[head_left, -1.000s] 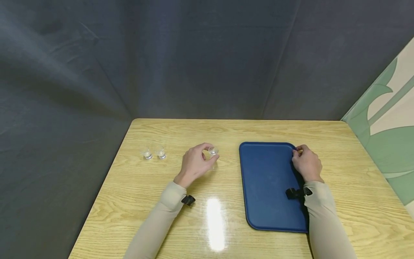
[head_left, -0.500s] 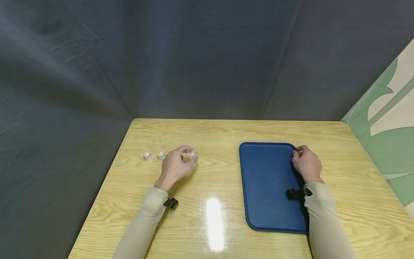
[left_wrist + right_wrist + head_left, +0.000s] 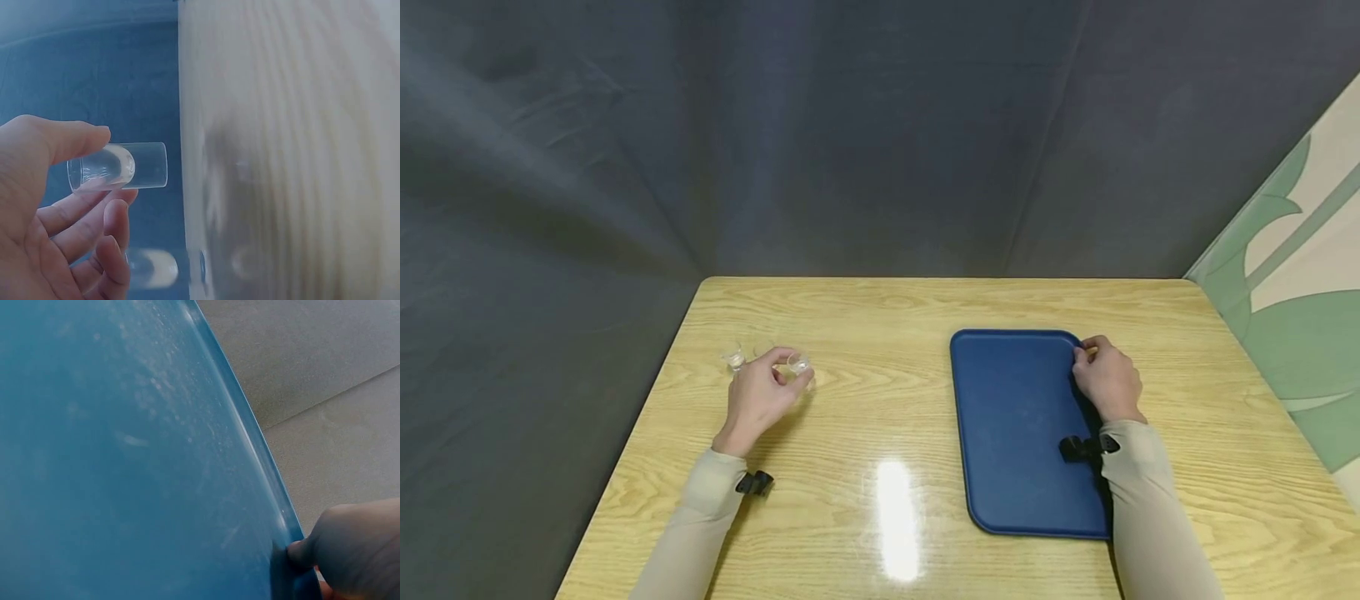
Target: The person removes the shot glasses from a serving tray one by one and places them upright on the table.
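My left hand pinches a small clear shot glass between thumb and fingers, above the left part of the table. A second clear shot glass stands just left of that hand. Another one is mostly hidden behind the hand, with only its upper part showing. Over on the right, a blue rectangular tray has nothing on it. My right hand grips its far right corner, and in the right wrist view the thumb lies on the rim.
The wooden table ends at a dark cloth along the back and left. A green and cream patterned panel borders it on the right. Each wrist carries a small black camera.
My left hand has moved left across the table with the shot glass, up to the two standing glasses, and now covers most of one. My right hand stays at the tray corner.
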Available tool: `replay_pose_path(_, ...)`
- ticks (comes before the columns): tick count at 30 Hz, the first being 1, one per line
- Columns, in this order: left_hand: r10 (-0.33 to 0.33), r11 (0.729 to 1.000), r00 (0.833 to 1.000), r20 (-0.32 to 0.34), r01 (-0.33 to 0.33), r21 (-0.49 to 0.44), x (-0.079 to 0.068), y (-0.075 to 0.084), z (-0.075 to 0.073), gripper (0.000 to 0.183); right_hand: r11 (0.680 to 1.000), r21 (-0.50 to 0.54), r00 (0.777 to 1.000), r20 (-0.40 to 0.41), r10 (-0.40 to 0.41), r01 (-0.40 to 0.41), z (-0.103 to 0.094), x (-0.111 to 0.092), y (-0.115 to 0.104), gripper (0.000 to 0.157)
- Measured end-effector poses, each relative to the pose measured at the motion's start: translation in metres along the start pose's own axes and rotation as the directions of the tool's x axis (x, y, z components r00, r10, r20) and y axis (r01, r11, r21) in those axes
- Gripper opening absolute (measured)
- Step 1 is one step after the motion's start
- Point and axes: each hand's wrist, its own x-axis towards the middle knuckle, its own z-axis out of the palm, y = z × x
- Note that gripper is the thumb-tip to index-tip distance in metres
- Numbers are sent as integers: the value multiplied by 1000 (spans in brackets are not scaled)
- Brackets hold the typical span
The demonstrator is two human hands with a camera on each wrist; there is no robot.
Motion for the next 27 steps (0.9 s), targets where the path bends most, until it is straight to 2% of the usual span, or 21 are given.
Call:
replay_pose_path(9,-60,997,997,-40,62,52,-9,-24,-22,43,1000,-2,1000,2,4,-4,0,1,-2,42)
replay_pose_path(15,-112,988,990,-86,120,98,-14,-37,-34,43,1000,-1,1000,1,-4,4,0,1,-1,42)
replay_pose_path(21,-160,980,977,-138,175,98,-15,-46,-39,44,1000,-3,1000,-8,-10,10,0,2,0,41)
replay_pose_path(27,-175,978,971,-163,190,83,-14,-50,-39,45,1000,0,1000,2,-1,1,2,3,2,42)
